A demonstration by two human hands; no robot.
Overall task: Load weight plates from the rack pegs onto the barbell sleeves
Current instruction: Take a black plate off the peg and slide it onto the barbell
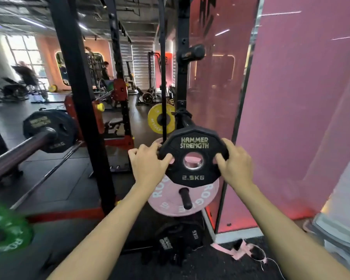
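I hold a small black plate (193, 156), stamped HAMMER STRENGTH and 2.5KG, upright between both hands in front of the rack. My left hand (148, 165) curls round its left rim, thumb on the face and fingers wrapped behind the edge; my right hand (235, 164) grips the right rim the same way. The plate's centre hole shows pink through it, and I cannot tell whether the plate is off the upper peg (187, 121) just behind its top edge.

Directly below the grip, a pink plate (170, 201) marked ROGUE sits on a lower peg (185, 198) whose black end juts toward me. Lower still, dark plates (180, 239), one marked 15KG, rest at the foot of the rack upright (183, 63) on the black rubber floor (69, 178).

Far left of the grip, the barbell sleeve (20, 149) runs out of the rack with a black plate (49, 130) already on it. A green plate (6, 227) blurs at the lower left edge. Behind the grip, a yellow plate (160, 118) stands beyond the upright.

To the right of the grip rises a glossy pink wall (291, 98). Pink straps (240, 251) lie on the floor at its base. In the background, windows, mirrors and more machines fill an orange-walled gym.
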